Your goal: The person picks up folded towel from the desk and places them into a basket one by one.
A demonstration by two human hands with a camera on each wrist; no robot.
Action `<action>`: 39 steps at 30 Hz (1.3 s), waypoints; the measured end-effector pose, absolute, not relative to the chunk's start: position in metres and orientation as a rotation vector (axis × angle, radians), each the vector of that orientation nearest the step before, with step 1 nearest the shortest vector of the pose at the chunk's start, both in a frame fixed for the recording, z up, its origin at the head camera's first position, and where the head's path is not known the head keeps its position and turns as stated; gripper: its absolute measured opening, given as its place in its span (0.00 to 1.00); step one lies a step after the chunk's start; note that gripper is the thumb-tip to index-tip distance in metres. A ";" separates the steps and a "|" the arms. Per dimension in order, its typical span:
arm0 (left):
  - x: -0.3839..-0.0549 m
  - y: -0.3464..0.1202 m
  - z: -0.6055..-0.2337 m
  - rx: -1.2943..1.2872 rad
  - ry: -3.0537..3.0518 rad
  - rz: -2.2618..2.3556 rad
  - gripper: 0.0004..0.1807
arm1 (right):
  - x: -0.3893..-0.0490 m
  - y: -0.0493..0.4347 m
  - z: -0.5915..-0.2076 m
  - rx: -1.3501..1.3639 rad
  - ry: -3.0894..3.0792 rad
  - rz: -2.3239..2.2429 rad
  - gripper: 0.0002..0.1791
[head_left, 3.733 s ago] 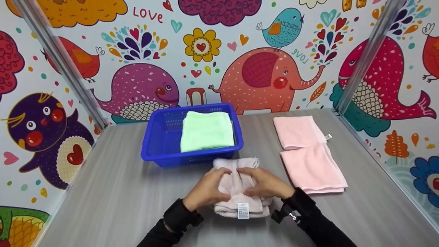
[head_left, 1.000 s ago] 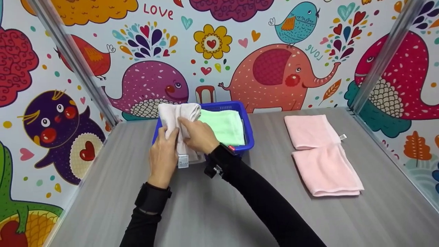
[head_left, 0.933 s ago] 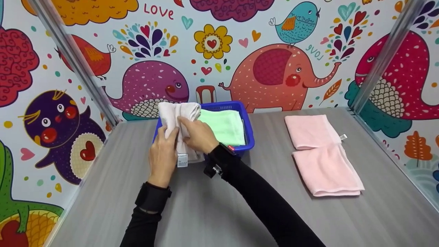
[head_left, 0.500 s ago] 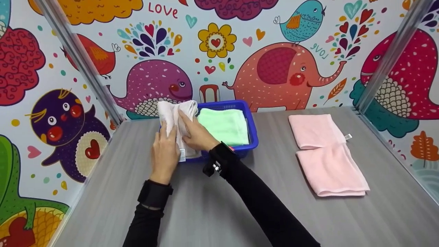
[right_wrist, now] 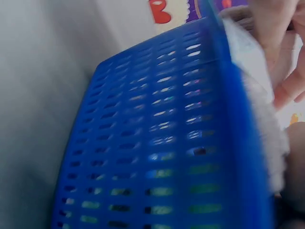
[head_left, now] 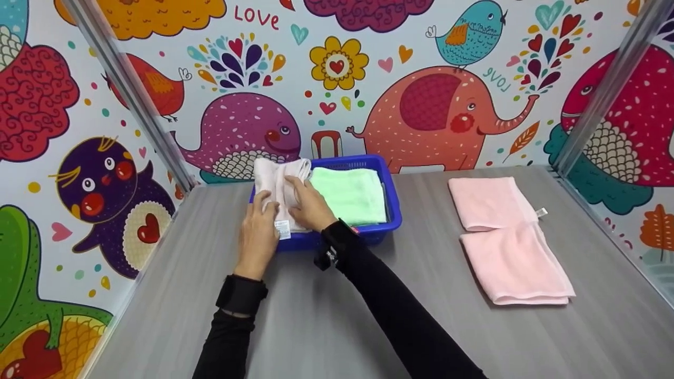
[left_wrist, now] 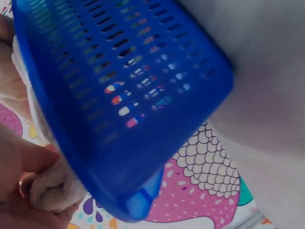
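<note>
A folded pale pinkish-beige towel (head_left: 271,181) lies at the left part of the blue basket (head_left: 393,216), its white label (head_left: 283,229) hanging at the front rim. My left hand (head_left: 257,237) holds the towel's left side with bent fingers; in the left wrist view a rolled towel edge (left_wrist: 55,188) shows between the fingers. My right hand (head_left: 310,208) grips the towel's right side, thumb and fingers bent on the fold. Beside it in the basket lies a folded light green towel (head_left: 350,195). The beige towel's underside is hidden.
Two folded pink towels, the far one (head_left: 487,202) and the near one (head_left: 518,266), lie on the grey table (head_left: 326,326) to the right. A patterned wall (head_left: 337,121) stands close behind the basket, with metal posts (head_left: 131,100) at the corners.
Both hands have carried the beige towel from the table in front of the basket to its left part and lowered it there. The left fingers have loosened slightly.
</note>
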State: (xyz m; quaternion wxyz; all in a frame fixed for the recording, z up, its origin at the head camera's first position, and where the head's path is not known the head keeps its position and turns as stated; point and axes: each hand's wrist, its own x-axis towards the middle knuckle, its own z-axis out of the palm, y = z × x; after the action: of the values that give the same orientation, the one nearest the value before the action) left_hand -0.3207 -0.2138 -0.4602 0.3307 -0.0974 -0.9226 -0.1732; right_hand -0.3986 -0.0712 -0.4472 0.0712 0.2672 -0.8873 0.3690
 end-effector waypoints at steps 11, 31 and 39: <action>-0.322 -0.214 -0.474 -0.299 -2.600 -0.479 0.17 | -0.404 -0.067 -0.461 0.749 -2.864 0.766 0.37; -0.324 -0.220 -0.480 -0.285 -2.616 -0.232 0.25 | -0.405 -0.076 -0.460 0.626 -3.128 0.145 0.24; -0.326 -0.221 -0.476 -0.251 -2.740 -0.250 0.34 | -0.401 -0.077 -0.457 0.600 -3.078 0.103 0.21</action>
State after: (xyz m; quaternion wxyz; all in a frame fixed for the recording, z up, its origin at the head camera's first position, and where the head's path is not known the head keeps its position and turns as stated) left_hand -0.3258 -0.2212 -0.4762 0.1882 -0.0893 -0.9740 -0.0889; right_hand -0.4006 -0.0768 -0.4566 0.0020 0.1914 -0.9810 0.0328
